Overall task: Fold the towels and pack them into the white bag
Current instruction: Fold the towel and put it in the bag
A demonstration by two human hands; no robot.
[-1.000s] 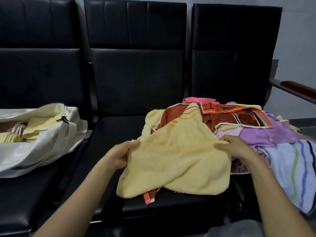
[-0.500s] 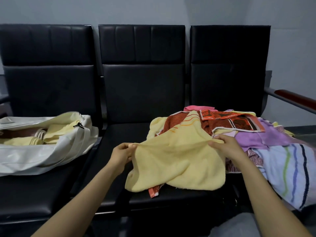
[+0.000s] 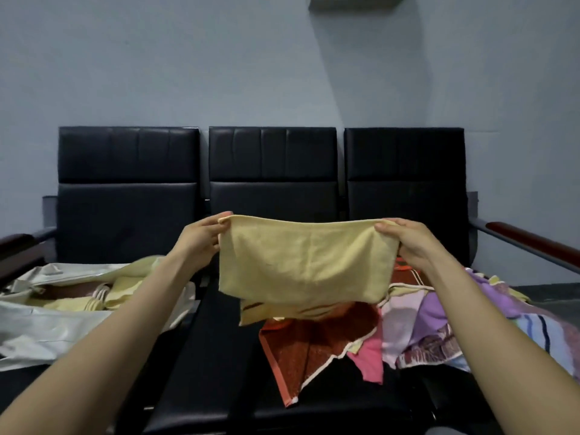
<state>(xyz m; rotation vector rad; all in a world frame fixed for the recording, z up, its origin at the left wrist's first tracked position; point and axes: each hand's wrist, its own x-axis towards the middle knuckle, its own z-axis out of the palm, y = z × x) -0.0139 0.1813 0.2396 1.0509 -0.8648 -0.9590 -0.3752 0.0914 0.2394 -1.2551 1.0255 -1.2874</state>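
Lower left, white bag (image 3: 47, 337) on black seats (image 3: 273, 158), towel heap (image 3: 430, 318) lower right, yellow towel (image 3: 304, 262) held up at centre — left hand (image 3: 201, 240) and right hand (image 3: 411, 243) each pinching a top corner

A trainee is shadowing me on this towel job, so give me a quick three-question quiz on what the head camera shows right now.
1. True or false: the yellow towel lies flat on the middle seat.
2. The white bag sits on: A the left seat, B the middle seat, C the floor.
3. Which hands hold the towel?
Key: 1 false, it is held up in the air; 2 A; 3 both, the left hand and right hand each pinch a top corner.
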